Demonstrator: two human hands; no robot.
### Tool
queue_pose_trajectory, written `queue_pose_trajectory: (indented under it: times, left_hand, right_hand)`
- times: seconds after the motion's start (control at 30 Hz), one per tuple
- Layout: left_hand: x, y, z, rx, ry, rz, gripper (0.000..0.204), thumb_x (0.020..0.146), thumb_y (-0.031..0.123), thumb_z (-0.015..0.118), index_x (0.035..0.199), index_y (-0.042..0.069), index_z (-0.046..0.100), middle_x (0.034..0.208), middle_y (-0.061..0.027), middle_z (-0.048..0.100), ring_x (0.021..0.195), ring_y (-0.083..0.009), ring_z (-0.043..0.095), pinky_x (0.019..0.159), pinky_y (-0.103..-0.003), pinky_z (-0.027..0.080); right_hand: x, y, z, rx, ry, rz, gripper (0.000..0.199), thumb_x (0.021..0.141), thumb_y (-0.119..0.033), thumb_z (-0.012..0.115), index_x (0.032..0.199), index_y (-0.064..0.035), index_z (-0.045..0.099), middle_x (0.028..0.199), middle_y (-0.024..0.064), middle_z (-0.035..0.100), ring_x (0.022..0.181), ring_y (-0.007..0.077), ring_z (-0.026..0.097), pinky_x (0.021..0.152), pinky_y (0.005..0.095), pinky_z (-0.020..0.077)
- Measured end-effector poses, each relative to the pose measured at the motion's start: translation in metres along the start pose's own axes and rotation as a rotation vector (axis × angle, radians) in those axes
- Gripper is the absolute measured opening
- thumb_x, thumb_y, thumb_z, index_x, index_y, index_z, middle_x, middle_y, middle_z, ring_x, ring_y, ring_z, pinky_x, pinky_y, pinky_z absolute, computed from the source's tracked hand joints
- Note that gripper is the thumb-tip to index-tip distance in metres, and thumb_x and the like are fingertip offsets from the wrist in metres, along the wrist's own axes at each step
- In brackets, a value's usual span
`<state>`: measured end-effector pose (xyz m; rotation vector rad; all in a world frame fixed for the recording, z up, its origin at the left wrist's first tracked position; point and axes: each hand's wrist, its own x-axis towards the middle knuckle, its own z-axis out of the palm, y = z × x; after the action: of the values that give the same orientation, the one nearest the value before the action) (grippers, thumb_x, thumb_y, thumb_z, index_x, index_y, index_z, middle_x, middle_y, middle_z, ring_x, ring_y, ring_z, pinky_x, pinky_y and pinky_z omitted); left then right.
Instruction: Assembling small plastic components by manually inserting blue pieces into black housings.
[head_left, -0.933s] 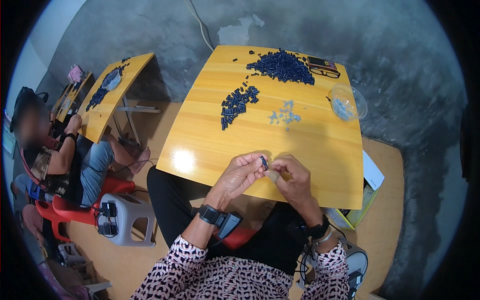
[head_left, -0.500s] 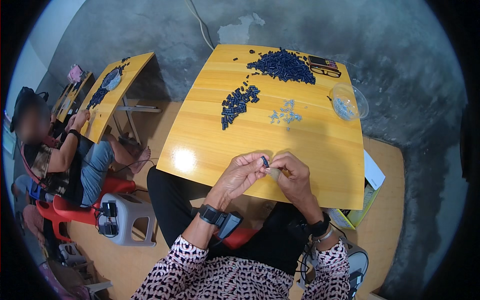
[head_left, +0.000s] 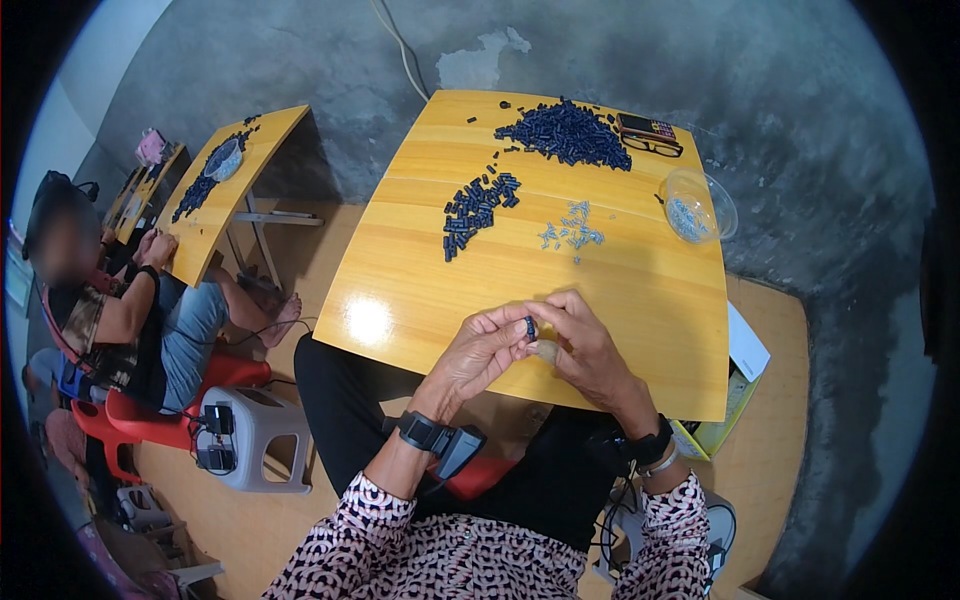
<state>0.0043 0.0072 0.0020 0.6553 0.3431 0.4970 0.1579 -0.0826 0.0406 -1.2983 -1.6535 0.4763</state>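
Left hand (head_left: 482, 352) and right hand (head_left: 585, 345) together pinching a small dark plug (head_left: 529, 326) — above yellow table (head_left: 640, 290), dark plug heaps (head_left: 565, 132) beyond

Dark blue parts (head_left: 568, 131) are lying heaped on a glossy yellow table (head_left: 640, 290); pink-and-black patterned sleeves (head_left: 390, 545) are showing below.

Single head-worn fisheye view, looked steeply down from above, yellow table (head_left: 620, 290) at frame centre, both hands close at lower centre, edges bent toward the rim.
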Motion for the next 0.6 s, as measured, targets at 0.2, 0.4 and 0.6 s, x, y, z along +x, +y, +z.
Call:
queue_pose_trajectory:
  times: [0.2, 0.4, 0.6]
  left_hand:
    - [0.002, 0.0, 0.002, -0.033, -0.019, 0.032, 0.031, 0.089, 0.003, 0.057, 0.119, 0.0, 0.053, 0.096, -0.0055, 0.061, 0.078, -0.0095, 0.058, 0.072, -0.022, 0.05]
    - [0.001, 0.001, 0.003, -0.051, -0.081, 0.035, 0.033, 0.089, 0.004, 0.057, 0.121, -0.001, 0.051, 0.103, -0.0077, 0.061, 0.089, -0.0125, 0.06, 0.078, -0.025, 0.051]
    - [0.0, 0.0, 0.006, -0.054, 0.019, 0.026, 0.033, 0.088, 0.001, 0.058, 0.121, 0.0, 0.052, 0.099, -0.0061, 0.061, 0.08, -0.01, 0.057, 0.069, -0.021, 0.047]
  right_hand:
    - [0.001, -0.001, 0.003, -0.022, -0.016, -0.051, 0.039, 0.081, -0.003, 0.062, 0.12, -0.0027, 0.053, 0.098, 0.0145, 0.052, 0.091, 0.028, 0.054, 0.077, 0.0336, 0.0457]
    - [-0.002, 0.011, 0.01, 0.035, 0.027, -0.113, 0.036, 0.082, -0.001, 0.061, 0.117, 0.0003, 0.053, 0.097, 0.0139, 0.052, 0.089, 0.0264, 0.054, 0.077, 0.0327, 0.045]
    - [-0.004, 0.014, 0.015, 0.101, 0.043, -0.059, 0.034, 0.082, 0.0, 0.061, 0.115, -0.0009, 0.055, 0.1, 0.0126, 0.051, 0.09, 0.0249, 0.053, 0.077, 0.0307, 0.0442]
